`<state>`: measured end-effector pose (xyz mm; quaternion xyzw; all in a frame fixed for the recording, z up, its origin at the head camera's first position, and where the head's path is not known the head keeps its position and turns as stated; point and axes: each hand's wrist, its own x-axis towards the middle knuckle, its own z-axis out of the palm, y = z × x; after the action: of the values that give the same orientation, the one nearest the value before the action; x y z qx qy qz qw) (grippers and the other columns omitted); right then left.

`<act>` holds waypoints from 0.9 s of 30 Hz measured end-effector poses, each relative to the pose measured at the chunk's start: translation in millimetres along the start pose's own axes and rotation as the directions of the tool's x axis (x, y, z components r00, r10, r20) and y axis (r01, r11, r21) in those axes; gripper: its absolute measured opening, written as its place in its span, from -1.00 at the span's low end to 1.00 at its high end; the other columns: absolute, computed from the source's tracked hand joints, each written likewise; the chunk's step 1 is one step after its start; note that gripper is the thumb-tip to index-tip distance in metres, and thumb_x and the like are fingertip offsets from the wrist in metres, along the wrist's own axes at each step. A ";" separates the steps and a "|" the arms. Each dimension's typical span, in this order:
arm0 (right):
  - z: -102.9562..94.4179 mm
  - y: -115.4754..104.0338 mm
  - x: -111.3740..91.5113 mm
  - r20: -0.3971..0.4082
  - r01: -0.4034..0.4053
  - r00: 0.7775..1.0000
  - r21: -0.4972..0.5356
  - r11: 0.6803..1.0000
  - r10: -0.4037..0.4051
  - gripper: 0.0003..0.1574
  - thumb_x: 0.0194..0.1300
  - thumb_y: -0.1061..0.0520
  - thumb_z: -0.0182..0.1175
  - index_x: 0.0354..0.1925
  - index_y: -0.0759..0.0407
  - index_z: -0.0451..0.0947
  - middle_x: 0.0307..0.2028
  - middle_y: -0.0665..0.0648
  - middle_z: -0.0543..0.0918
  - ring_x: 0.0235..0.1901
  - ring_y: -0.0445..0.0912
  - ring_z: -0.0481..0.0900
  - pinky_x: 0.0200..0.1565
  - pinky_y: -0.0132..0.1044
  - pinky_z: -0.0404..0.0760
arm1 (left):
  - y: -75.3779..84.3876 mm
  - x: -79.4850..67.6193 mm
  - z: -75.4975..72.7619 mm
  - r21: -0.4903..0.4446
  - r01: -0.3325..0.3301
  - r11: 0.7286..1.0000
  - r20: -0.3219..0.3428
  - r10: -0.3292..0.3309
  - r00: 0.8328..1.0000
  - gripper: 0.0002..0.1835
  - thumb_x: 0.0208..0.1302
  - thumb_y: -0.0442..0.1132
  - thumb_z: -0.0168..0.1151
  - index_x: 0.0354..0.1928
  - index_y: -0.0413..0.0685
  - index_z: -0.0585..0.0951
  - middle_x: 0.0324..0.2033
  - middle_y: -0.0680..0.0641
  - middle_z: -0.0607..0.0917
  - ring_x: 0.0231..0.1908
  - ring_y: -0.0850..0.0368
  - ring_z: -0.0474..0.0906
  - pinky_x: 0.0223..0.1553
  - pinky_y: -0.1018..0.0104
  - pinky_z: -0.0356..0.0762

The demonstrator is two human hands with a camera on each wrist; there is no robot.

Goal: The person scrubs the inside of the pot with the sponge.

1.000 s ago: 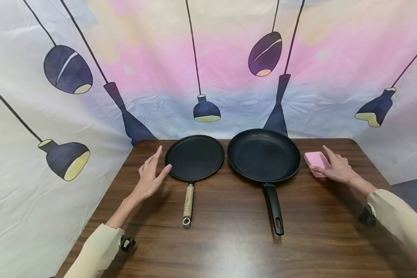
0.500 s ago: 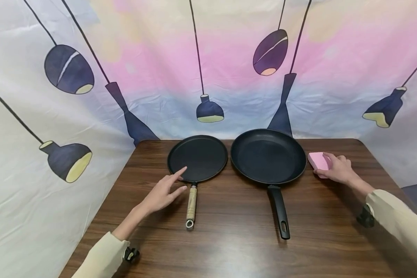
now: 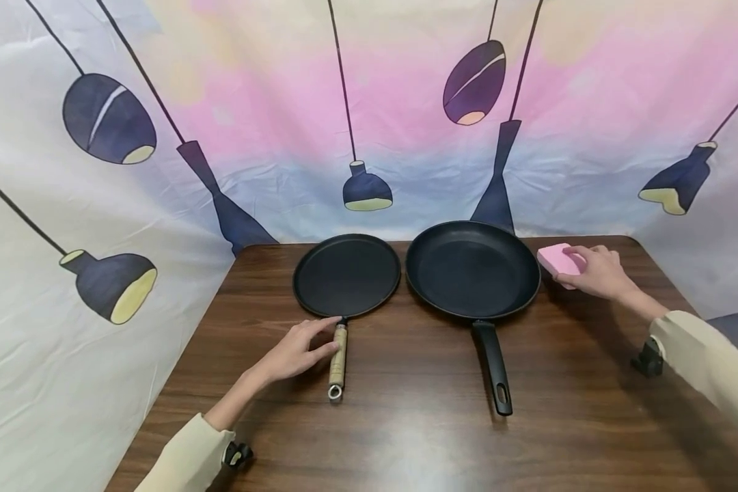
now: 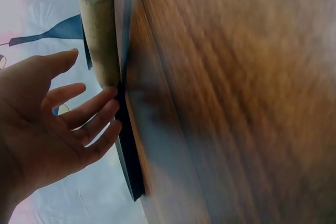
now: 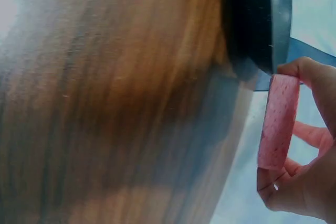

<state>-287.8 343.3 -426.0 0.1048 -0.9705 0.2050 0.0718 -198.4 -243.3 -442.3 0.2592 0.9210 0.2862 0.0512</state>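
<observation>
A pink sponge (image 3: 556,260) is pinched between the thumb and fingers of my right hand (image 3: 601,275), raised above the table beside the deep frying pan (image 3: 472,270). The right wrist view has the sponge (image 5: 279,121) edge-on, with its pitted side showing. My left hand (image 3: 294,351) is at the wooden handle (image 3: 337,362) of a flat, shallow black pan (image 3: 347,275). Seen from the left wrist, its fingertips reach the pan end of that handle (image 4: 100,35), while the thumb stands apart and the fingers are loosely bent, not wrapped round it.
Both pans lie side by side on a brown wooden table (image 3: 418,437), handles toward me. The frying pan's black handle (image 3: 493,369) points to the front. Behind the table hangs a cloth backdrop (image 3: 406,102) printed with lamps.
My right hand has closed on the sponge and lifted it off the table. My left hand has come from the flat pan's left side down and rightward to its handle.
</observation>
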 end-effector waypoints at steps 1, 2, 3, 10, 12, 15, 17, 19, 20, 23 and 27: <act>-3.1 -0.6 0.9 -0.010 0.003 1.000 0.000 1.000 -0.003 -0.21 0.19 0.06 0.39 0.20 0.55 0.39 -0.01 0.70 0.53 0.05 0.48 0.32 0.04 0.33 0.21 | 0.8 0.5 0.8 -0.007 -0.005 1.000 0.005 0.005 1.000 -0.42 0.52 -0.07 0.19 0.45 -0.16 0.41 0.19 -0.19 0.66 0.19 -0.17 0.58 0.24 -0.24 0.53; -5.6 -1.4 2.0 -0.020 0.008 1.000 0.003 1.000 -0.008 -0.22 0.19 0.06 0.38 0.20 0.55 0.40 0.00 0.70 0.53 0.05 0.48 0.32 0.04 0.32 0.21 | 1.5 0.6 1.5 -0.014 -0.011 1.000 0.008 0.011 1.000 -0.43 0.52 -0.07 0.19 0.44 -0.18 0.42 0.18 -0.18 0.67 0.17 -0.15 0.61 0.21 -0.20 0.57; -7.6 -2.4 2.9 -0.033 0.015 0.999 0.004 1.000 -0.015 -0.22 0.19 0.07 0.39 0.19 0.55 0.41 0.00 0.70 0.54 0.04 0.48 0.33 0.03 0.32 0.21 | 2.0 0.6 2.1 -0.022 -0.015 1.000 0.012 0.015 1.000 -0.43 0.51 -0.08 0.20 0.43 -0.19 0.42 0.17 -0.18 0.68 0.14 -0.12 0.63 0.19 -0.16 0.60; -17.7 -22.1 15.5 -0.026 0.066 0.998 0.028 0.997 -0.065 -0.21 0.20 0.08 0.40 0.23 0.53 0.41 0.13 0.69 0.49 0.12 0.51 0.32 0.11 0.36 0.20 | 3.4 3.4 4.2 -0.057 -0.051 0.997 0.046 0.054 0.998 -0.45 0.50 -0.13 0.22 0.38 -0.31 0.45 -0.09 -0.12 0.72 -0.18 0.13 0.65 -0.18 0.26 0.68; -20.4 -34.2 22.4 0.021 0.061 0.998 0.051 0.997 -0.062 -0.19 0.23 0.06 0.40 0.28 0.50 0.39 0.20 0.68 0.45 0.20 0.52 0.27 0.20 0.40 0.17 | 4.2 5.4 3.8 -0.059 -0.048 0.997 0.055 0.051 0.997 -0.44 0.48 -0.12 0.25 0.36 -0.32 0.46 -0.16 -0.10 0.70 -0.25 0.18 0.60 -0.23 0.28 0.66; -21.9 -53.7 34.2 0.082 0.075 0.993 0.089 0.993 -0.082 -0.16 0.25 0.06 0.38 0.34 0.47 0.36 0.28 0.65 0.39 0.29 0.51 0.21 0.28 0.43 0.13 | 4.4 7.2 2.9 -0.074 -0.019 0.997 0.085 0.025 0.996 -0.40 0.45 -0.07 0.28 0.37 -0.31 0.45 -0.12 -0.13 0.69 -0.27 0.20 0.60 -0.25 0.33 0.63; -21.2 -66.8 41.9 0.119 0.077 0.989 0.110 0.991 -0.090 -0.15 0.27 0.05 0.38 0.36 0.44 0.34 0.33 0.63 0.35 0.31 0.50 0.20 0.29 0.43 0.17 | 5.0 6.7 1.7 -0.110 0.027 0.994 0.116 -0.014 0.993 -0.36 0.43 -0.05 0.30 0.39 -0.28 0.43 -0.05 -0.19 0.68 -0.25 0.18 0.62 -0.23 0.33 0.64; -18.9 -78.9 49.7 0.139 0.089 0.984 0.132 0.987 -0.108 -0.16 0.27 0.07 0.38 0.37 0.43 0.33 0.33 0.62 0.35 0.29 0.48 0.22 0.27 0.43 0.21 | 5.0 6.6 0.9 -0.157 0.073 0.985 0.148 -0.050 0.988 -0.33 0.42 -0.05 0.32 0.43 -0.25 0.39 0.01 -0.23 0.66 -0.25 0.16 0.64 -0.24 0.39 0.62; -17.5 -84.7 53.5 0.149 0.091 0.983 0.140 0.986 -0.112 -0.16 0.27 0.08 0.39 0.37 0.41 0.34 0.34 0.61 0.35 0.28 0.47 0.24 0.26 0.42 0.23 | 5.2 6.6 0.5 -0.181 0.093 0.979 0.162 -0.063 0.985 -0.31 0.41 -0.05 0.32 0.44 -0.24 0.38 0.00 -0.24 0.65 -0.25 0.16 0.64 -0.25 0.40 0.62; -11.9 -102.4 63.9 0.170 0.119 0.975 0.151 0.981 -0.144 -0.16 0.25 0.08 0.42 0.36 0.38 0.36 0.27 0.58 0.42 0.19 0.41 0.31 0.16 0.31 0.36 | 6.0 7.8 -0.1 -0.255 0.141 0.957 0.201 -0.090 0.975 -0.29 0.41 -0.10 0.33 0.47 -0.24 0.33 -0.09 -0.22 0.63 -0.29 0.12 0.64 -0.30 0.40 0.61; 0.8 -126.6 76.4 0.192 0.166 0.962 0.143 0.976 -0.192 -0.16 0.19 0.08 0.44 0.35 0.34 0.40 0.19 0.55 0.49 0.10 0.35 0.37 0.04 0.17 0.40 | 5.1 7.4 1.8 -0.331 0.160 0.930 0.237 -0.083 0.968 -0.28 0.41 -0.17 0.33 0.48 -0.29 0.29 -0.22 -0.21 0.61 -0.41 0.02 0.65 -0.41 0.32 0.62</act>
<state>-332.3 216.5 -364.3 0.2169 -0.9445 0.2463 -0.0169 -202.1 -235.0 -440.5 0.2182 0.8591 0.4101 0.2149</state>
